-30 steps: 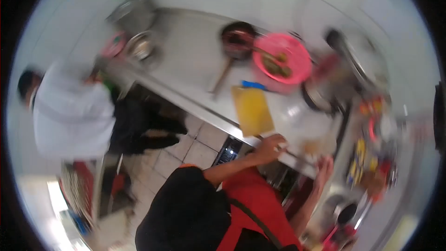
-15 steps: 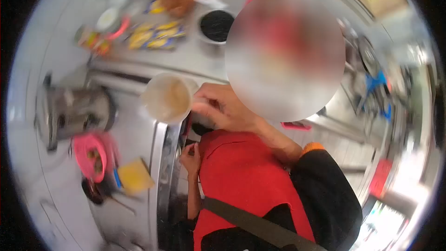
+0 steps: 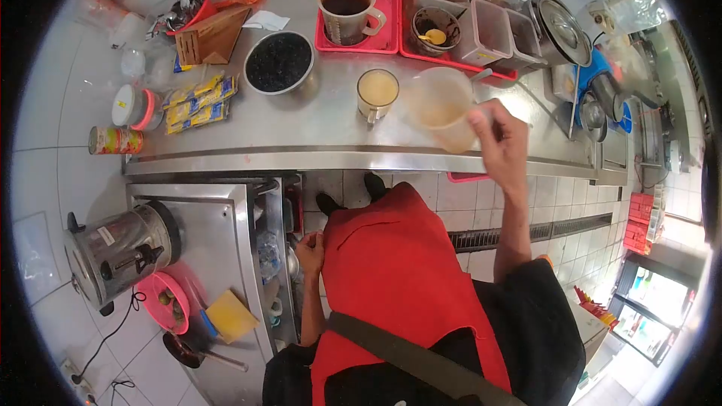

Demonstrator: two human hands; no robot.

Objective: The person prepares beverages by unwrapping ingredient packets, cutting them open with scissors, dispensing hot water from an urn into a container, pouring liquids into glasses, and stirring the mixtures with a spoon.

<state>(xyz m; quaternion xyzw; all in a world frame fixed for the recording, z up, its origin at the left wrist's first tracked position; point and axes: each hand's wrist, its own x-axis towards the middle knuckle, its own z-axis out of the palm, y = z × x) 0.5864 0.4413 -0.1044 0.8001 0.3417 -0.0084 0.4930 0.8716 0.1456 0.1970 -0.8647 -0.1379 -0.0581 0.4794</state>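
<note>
My right hand (image 3: 499, 139) grips a translucent plastic jug (image 3: 442, 109) by its right side and holds it above the steel counter, somewhat blurred. A little beige liquid or residue shows inside it. Just left of the jug, a glass mug (image 3: 377, 94) of milky beige drink stands upright on the counter, apart from it. Low at my side, my left hand (image 3: 310, 252) hangs by the red apron (image 3: 398, 263) with its fingers curled in; nothing shows in them. Farther left on the counter stands a metal pot (image 3: 280, 64) of dark contents.
On a red tray (image 3: 382, 41) stands a measuring jug (image 3: 347, 26) of dark liquid. Beside it are plastic containers (image 3: 487, 31) and a bowl with a yellow scoop (image 3: 435, 32). Yellow packets (image 3: 199, 105) lie left. A steel urn (image 3: 124, 248) and pink basket (image 3: 162, 302) occupy the side surface.
My right hand has carried the jug from the left, over the side surface, to the right above the counter. The view has swung and sharpened; the mug now shows. My left hand stays low.
</note>
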